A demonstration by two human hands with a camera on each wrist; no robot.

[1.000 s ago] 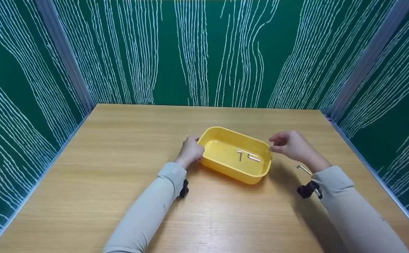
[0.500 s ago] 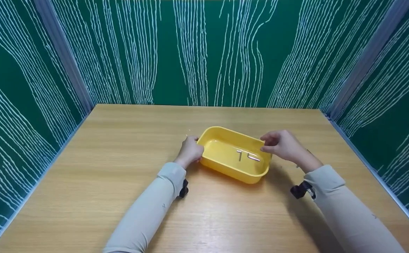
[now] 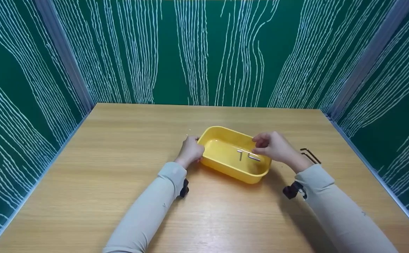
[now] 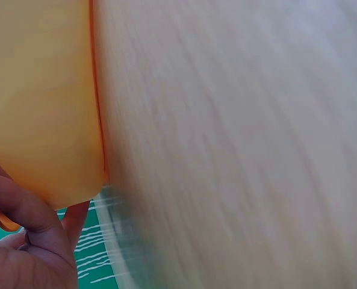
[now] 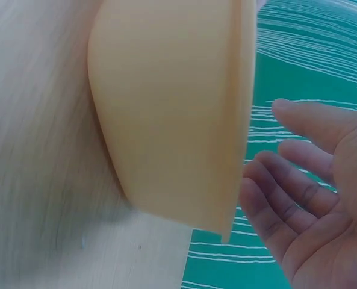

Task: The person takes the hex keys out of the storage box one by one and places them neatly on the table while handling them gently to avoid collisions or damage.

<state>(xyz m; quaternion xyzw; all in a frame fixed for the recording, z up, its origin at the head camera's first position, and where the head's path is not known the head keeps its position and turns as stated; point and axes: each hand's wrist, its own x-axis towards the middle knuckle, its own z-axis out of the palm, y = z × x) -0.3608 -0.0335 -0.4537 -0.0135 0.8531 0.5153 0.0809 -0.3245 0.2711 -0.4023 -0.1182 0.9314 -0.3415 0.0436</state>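
A yellow plastic tub (image 3: 216, 149) sits at an angle on the table. My left hand (image 3: 189, 151) grips its left end; in the left wrist view, fingers (image 4: 24, 208) bend round the tub's end. Inside lie two silvery L-shaped hex keys, one (image 3: 240, 155) near the middle and the other (image 3: 254, 157) towards the right. Over the tub's right end hovers my right hand (image 3: 276, 149), thumb and fingers apart. The right wrist view shows this hand (image 5: 319, 186) beside the tub's rim, with nothing between the fingers. It hides part of the tub's right rim in the head view.
Two darker L-shaped hex keys (image 3: 311, 155) lie on the table behind the right wrist, partly covered by it. Tiny pale specks lie beyond the left hand. Green walls with white wavy lines (image 3: 204, 52) border the wooden table (image 3: 120, 140) at the back and sides.
My right hand has moved left, from beside the tub's right end to over it. More of the hex keys behind the right wrist now shows. Left hand and tub have stayed in place.
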